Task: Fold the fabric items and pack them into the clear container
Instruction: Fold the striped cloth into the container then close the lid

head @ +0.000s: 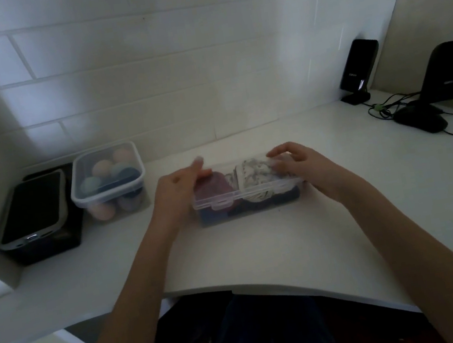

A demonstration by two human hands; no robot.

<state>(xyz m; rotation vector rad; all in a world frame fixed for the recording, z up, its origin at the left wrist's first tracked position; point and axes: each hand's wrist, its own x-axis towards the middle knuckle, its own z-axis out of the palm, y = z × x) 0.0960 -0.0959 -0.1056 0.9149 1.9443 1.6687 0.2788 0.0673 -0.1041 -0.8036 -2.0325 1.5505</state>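
A clear plastic container (250,210) stands on the white desk (261,251) in front of me, its transparent lid (240,193) lying over the top with the front latches visible. Through the plastic I see folded fabric: a dark red piece (212,186) at the left, a white patterned piece (253,171) at the right, dark blue fabric (277,199) lower down. My left hand (176,189) holds the lid's left end, fingers curled over it. My right hand (296,160) rests on the lid's right end with bent fingers pressing down.
A second clear box (108,181) holding coloured balls stands at the left, beside a black box with a phone (30,206) on top. Two black stands (359,70) and a mouse (420,118) with cables sit at the back right. A tiled wall runs behind.
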